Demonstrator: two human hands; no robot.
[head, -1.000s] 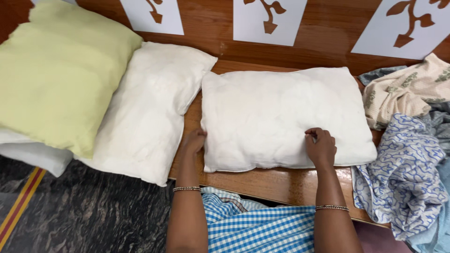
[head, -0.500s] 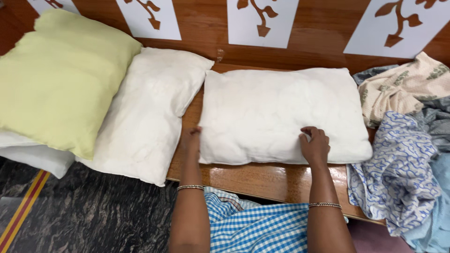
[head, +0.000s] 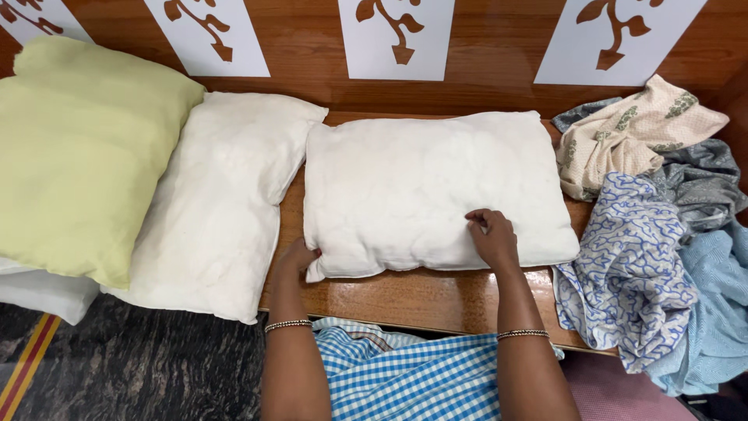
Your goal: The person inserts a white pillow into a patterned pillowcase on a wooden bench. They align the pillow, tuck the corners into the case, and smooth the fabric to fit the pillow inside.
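A bare white pillow point(head: 425, 183) lies flat on a wooden ledge point(head: 425, 300) in front of me. My left hand point(head: 296, 256) holds its near left corner, fingers tucked under the edge. My right hand point(head: 491, 236) rests on top of the pillow near its front right edge, fingers curled and pinching the fabric. Both wrists wear thin bangles.
A second white pillow point(head: 226, 199) and a pale green pillow point(head: 74, 152) lean to the left, over another white one point(head: 43, 292). A heap of patterned cloths point(head: 647, 226) lies on the right. Wooden wall with white leaf-stencil panels point(head: 393, 35) behind. Dark stone floor point(head: 140, 370) below left.
My left hand slid down to the pillow's near left corner. The view shifted, so everything sits further left in the frame. My right hand stays pinching the pillow top.
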